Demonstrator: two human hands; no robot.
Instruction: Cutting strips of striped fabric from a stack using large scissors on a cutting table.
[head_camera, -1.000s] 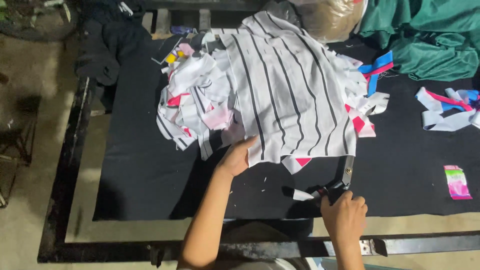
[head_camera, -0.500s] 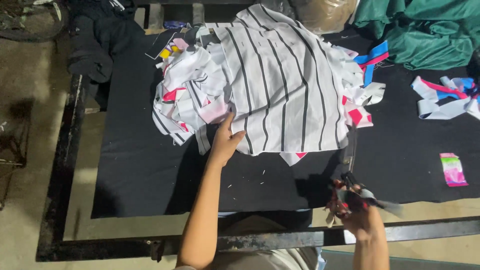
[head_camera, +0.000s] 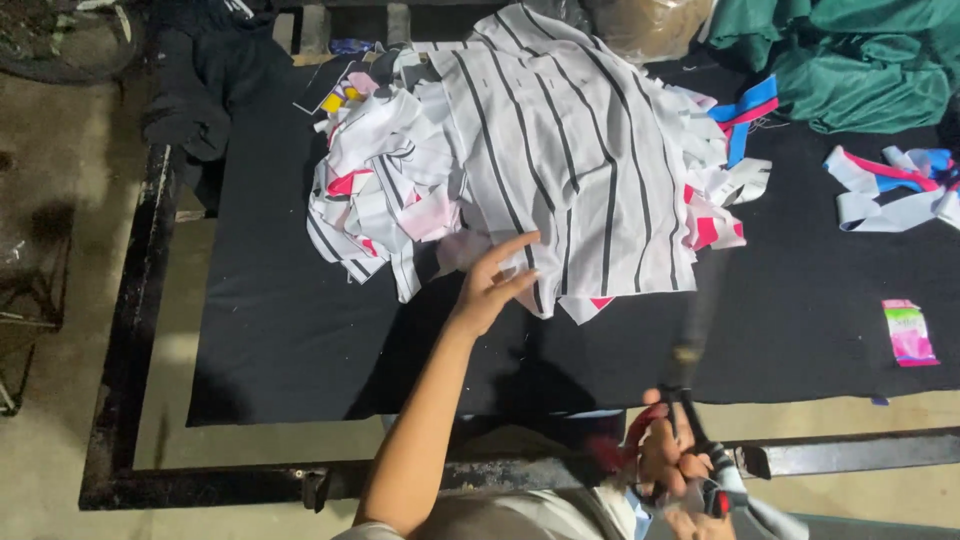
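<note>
Scissors (head_camera: 690, 400) sit gripped in the right hand (head_camera: 675, 460), blades blurred; the open left hand (head_camera: 495, 285) touches striped white fabric (head_camera: 560, 150). Cut strips (head_camera: 385, 205) already lie heaped beside it, the large piece uncut

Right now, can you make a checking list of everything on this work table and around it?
Surface: black cloth-covered table in a dark metal frame.
Job's things: white fabric with thin black stripes; dark-bladed scissors with red handles, motion-blurred.
Clutter: heap of white, pink and striped fabric scraps; white, pink and blue strips; small pink and green packet; green cloth; black garment.
Hands: left hand open at the striped fabric's lower edge; right hand grips the scissors.
Cables: nothing seen.
Surroundings: bare concrete floor.
</note>
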